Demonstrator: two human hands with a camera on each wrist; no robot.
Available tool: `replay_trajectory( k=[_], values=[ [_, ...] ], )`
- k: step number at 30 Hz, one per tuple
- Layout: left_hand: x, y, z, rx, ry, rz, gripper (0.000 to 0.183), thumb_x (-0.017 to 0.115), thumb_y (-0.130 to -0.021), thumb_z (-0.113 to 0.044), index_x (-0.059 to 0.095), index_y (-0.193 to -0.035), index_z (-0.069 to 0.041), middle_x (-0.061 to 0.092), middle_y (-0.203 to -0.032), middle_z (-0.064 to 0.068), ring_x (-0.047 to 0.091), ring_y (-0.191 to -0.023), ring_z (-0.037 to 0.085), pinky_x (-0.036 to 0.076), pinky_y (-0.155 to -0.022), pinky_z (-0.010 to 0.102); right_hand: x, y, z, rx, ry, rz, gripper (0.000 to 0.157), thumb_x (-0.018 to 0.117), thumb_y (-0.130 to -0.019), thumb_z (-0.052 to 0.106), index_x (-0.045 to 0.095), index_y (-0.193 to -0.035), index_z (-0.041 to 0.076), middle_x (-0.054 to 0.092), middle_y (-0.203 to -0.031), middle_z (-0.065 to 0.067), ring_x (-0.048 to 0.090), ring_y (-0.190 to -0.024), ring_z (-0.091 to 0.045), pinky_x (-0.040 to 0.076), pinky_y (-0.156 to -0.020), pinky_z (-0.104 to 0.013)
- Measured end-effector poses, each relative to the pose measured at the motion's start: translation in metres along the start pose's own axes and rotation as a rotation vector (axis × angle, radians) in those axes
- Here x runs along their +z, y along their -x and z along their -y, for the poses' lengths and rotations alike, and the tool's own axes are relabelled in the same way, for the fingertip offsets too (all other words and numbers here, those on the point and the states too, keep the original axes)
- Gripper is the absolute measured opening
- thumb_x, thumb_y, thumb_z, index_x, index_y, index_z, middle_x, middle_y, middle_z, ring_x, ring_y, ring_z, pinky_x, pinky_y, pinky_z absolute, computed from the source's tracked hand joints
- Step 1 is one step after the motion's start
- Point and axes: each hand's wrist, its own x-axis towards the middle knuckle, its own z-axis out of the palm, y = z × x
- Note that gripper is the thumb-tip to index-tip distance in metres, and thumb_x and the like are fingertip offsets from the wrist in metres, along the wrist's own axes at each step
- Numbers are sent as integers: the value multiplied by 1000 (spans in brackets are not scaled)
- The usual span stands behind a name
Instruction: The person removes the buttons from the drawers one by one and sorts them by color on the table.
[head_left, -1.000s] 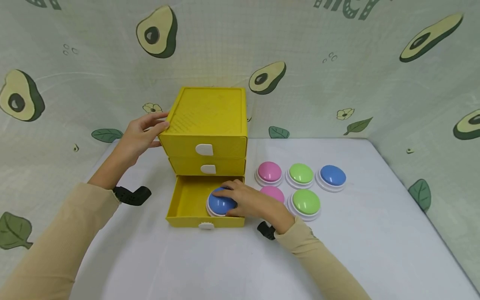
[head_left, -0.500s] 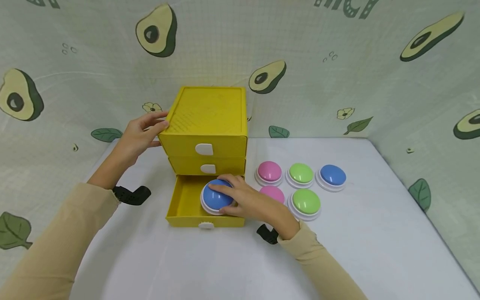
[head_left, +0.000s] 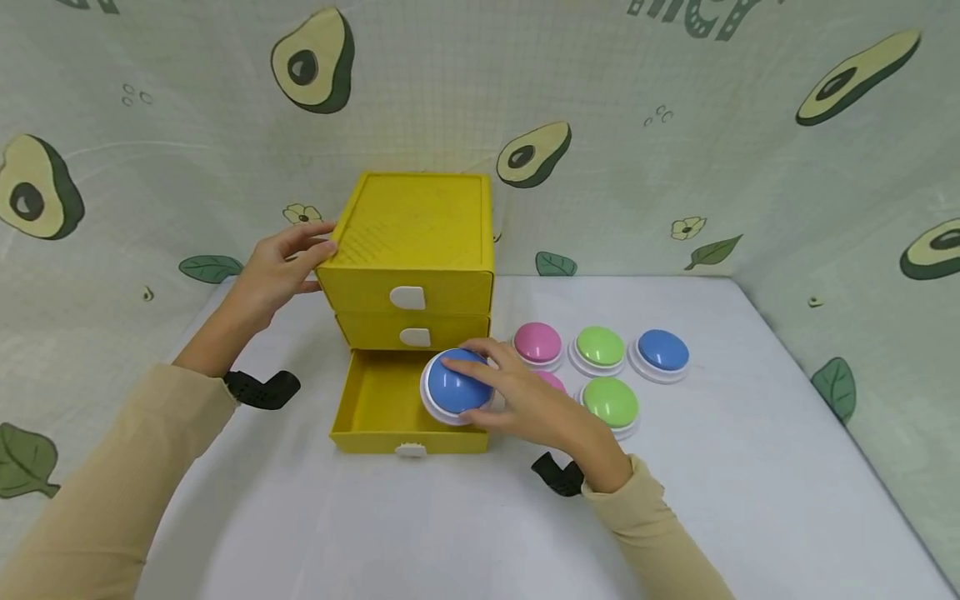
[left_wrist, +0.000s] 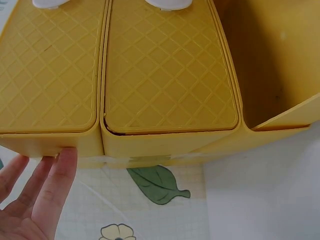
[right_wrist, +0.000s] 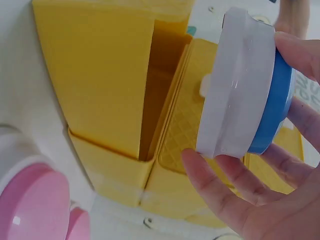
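Note:
A yellow three-drawer cabinet [head_left: 416, 221] stands on the table, its bottom drawer [head_left: 375, 400] pulled out. My right hand [head_left: 517, 396] grips a blue push button [head_left: 457, 385] with a white base, held tilted over the right side of that drawer. In the right wrist view the button's white base [right_wrist: 235, 85] is raised off the surface, thumb and fingers around its rim. My left hand [head_left: 273, 271] touches the cabinet's upper left side, and its extended fingers [left_wrist: 62, 175] press against the wall in the left wrist view.
Right of the cabinet stand pink [head_left: 537, 342], green [head_left: 600, 344] and blue [head_left: 663, 349] buttons in a back row. Another green button [head_left: 611, 402] is in front, beside a pink button [head_left: 551, 381] partly hidden by my right hand. A patterned cloth [head_left: 420, 83] hangs behind.
My right hand has raised the blue button out of the bottom drawer, shifting it first slightly left, then right. My left hand has stayed against the cabinet.

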Motion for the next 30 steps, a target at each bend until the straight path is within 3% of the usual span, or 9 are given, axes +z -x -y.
replay_trajectory(
  k=[4,16,26,30],
  values=[
    [0,0,0,-2,-3,2,61,46,-92,-52,32,-145,-26,39,-142,11,48,-120,24,49,-94,38,-6,10,-3,55,-15,-28,60,71,-83,26,46,-137,25,34,-143,-7,34,-131,-26,50,-94,-40],
    [-1,2,0,-2,-9,-3,61,46,-92,-51,33,-145,-25,39,-141,11,47,-121,24,52,-90,31,-20,42,-22,120,-11,-179,58,74,-78,30,52,-132,28,40,-137,-4,40,-124,-27,52,-90,-46],
    [-1,1,1,-2,-1,-5,61,47,-92,-51,33,-145,-25,40,-140,10,48,-119,22,54,-84,23,-32,75,-40,181,2,-304,61,80,-73,22,56,-129,23,43,-133,-6,43,-121,-29,52,-86,-50],
    [0,0,1,-4,2,1,61,46,-92,-51,32,-145,-25,40,-141,10,48,-119,22,52,-90,32,-36,90,-50,231,5,-338,60,80,-73,22,56,-129,21,43,-132,-7,42,-121,-35,51,-84,-55]
  ],
)
